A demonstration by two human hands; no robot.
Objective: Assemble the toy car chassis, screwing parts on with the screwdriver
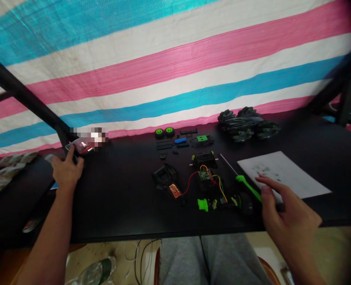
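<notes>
My left hand [66,170] reaches to the far left of the black table, fingers apart, its index fingertip at a clear, shiny flat item [82,145]. Whether it touches that item I cannot tell. My right hand [292,213] hovers at the front right, index finger and thumb apart. Beside it lies a screwdriver [248,187] with a green handle, whose end is near my fingers. Under the fingertips is a white sheet [300,176] with small dark bits on it. A partly dismantled toy car [206,176] shows a circuit board, wires and a green wheel hub [203,204].
Two green-rimmed wheels [164,132], a blue cylinder [180,140] and several black parts lie at the back. A black toy car [248,123] stands at back right. Packets [6,176] lie far left. Striped sheeting [175,71] hangs behind the table.
</notes>
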